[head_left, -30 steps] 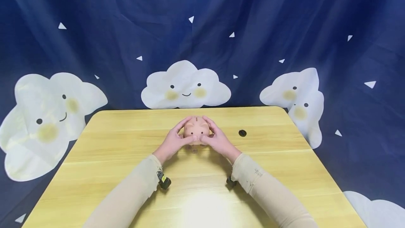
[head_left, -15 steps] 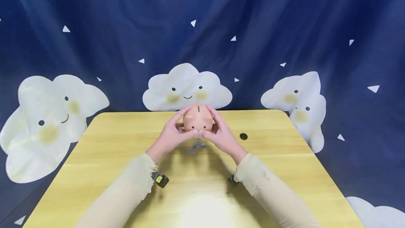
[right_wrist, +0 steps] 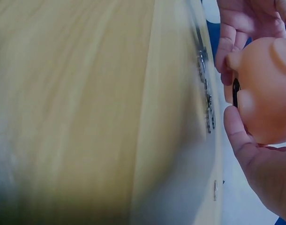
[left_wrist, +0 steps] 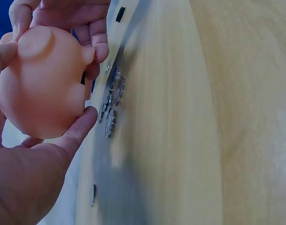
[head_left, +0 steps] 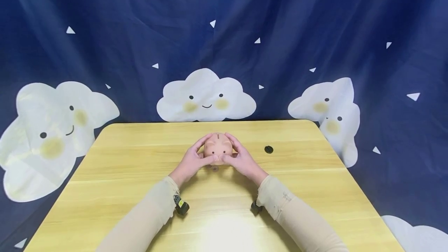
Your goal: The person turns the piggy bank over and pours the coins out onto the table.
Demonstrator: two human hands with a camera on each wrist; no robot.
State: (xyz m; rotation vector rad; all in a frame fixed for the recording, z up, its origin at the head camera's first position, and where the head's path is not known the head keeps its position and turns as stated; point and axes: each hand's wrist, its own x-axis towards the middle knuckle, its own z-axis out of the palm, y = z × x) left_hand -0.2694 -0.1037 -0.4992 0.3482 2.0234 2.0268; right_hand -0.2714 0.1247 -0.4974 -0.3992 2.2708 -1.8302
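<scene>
A pink piggy bank (head_left: 218,147) is gripped from both sides, upright with its snout toward me, a little above the wooden table (head_left: 140,189). My left hand (head_left: 190,163) curls round one side of it, my right hand (head_left: 245,163) round the other, thumbs meeting at the snout. The wrist views show its stubby feet clear of the tabletop and a dark opening (right_wrist: 236,92) in its underside. Below it lie several coins (left_wrist: 110,123) in a loose pile, mostly hidden by the bank in the head view.
On the table to the right of the bank lies a black round plug (head_left: 268,149). A single coin (left_wrist: 93,195) sits apart from the pile. Behind the far table edge hangs a dark blue curtain (head_left: 224,7) with white clouds.
Both hands raised the piggy bank, baring coins beneath it, then lowered it close to the tabletop again. The grip stayed the same, and the black plug stayed in place.
</scene>
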